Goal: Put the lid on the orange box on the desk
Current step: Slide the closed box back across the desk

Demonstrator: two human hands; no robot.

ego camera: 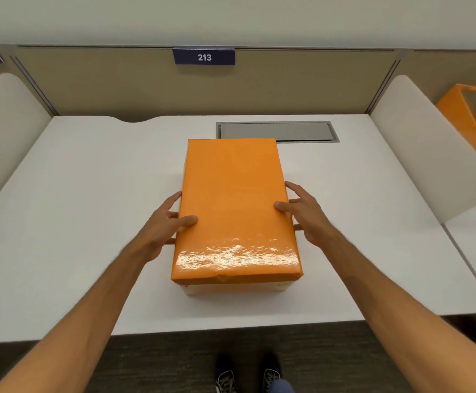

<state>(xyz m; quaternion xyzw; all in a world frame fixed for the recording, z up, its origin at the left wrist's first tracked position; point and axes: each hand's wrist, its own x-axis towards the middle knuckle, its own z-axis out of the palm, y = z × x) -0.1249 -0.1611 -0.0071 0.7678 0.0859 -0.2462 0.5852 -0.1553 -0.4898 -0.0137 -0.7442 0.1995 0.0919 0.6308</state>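
Note:
An orange lid (232, 205) sits flat on top of a box in the middle of the white desk (89, 222). A white strip of the box (231, 290) shows under the lid's near edge. My left hand (164, 225) grips the lid's left side, thumb on top and fingers down the side. My right hand (304, 214) holds the right side the same way. Glare lies across the lid's near end.
A grey cable hatch (276, 131) is set in the desk behind the box. A tan partition with a "213" sign (204, 57) backs the desk. White side dividers stand left and right. Another orange box (472, 117) lies open beyond the right divider.

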